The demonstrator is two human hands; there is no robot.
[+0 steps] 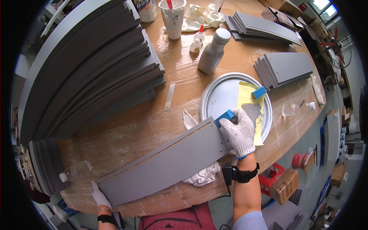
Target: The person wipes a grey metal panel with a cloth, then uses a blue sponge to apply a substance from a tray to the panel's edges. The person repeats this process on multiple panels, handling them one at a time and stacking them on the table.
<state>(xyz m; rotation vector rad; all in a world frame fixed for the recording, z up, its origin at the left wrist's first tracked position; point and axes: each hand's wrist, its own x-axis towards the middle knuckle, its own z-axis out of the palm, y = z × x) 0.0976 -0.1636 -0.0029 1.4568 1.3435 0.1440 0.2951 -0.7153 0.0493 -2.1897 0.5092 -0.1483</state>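
A long grey board lies slanted across the wooden table's near side, its raw brown edge facing up and away from me. My left hand, in a white glove, grips the board's near left end. My right hand, also gloved, holds a small blue block against the board's far right end. A round grey tray lies just beyond, with a yellow sheet smeared with grey paste and a second blue block on it.
Tall stacks of grey boards fill the left; smaller stacks sit at the right and far right. A grey bottle, small glue bottles, a white cup, rags and a clear jar stand around.
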